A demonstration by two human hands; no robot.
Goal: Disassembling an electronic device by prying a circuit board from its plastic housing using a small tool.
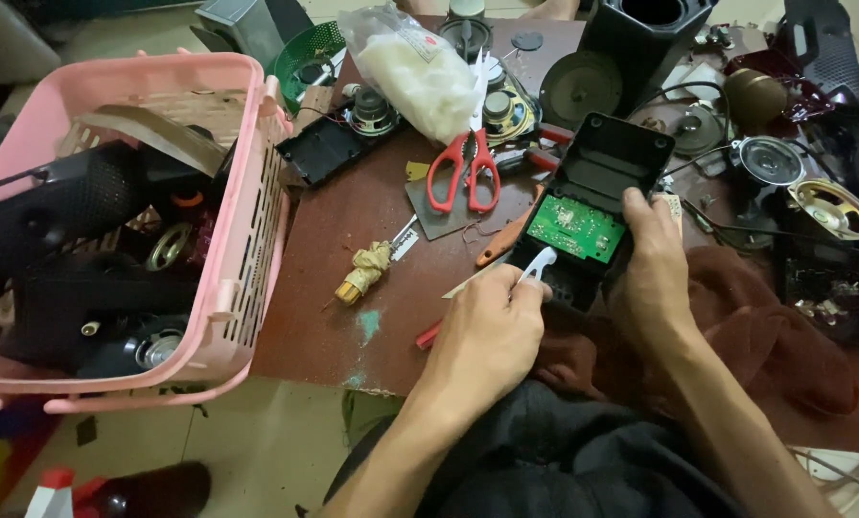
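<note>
My right hand [652, 264] grips the right side of an open black plastic casing [604, 158] that holds a green circuit board [575, 227]. My left hand [487, 336] is closed on a small white tool [537, 264], whose tip touches the casing's lower left edge next to the board. The casing lies tilted on the brown table [353, 240], just beyond my lap.
A pink basket [243, 192] of black speaker parts stands at the left. Red-handled scissors [464, 173], a cloth-wrapped blade [367, 269], a bag of white stuffing [415, 72], loose speaker drivers [770, 158] and a tall black box [640, 38] crowd the table. A dark red cloth [775, 326] lies right.
</note>
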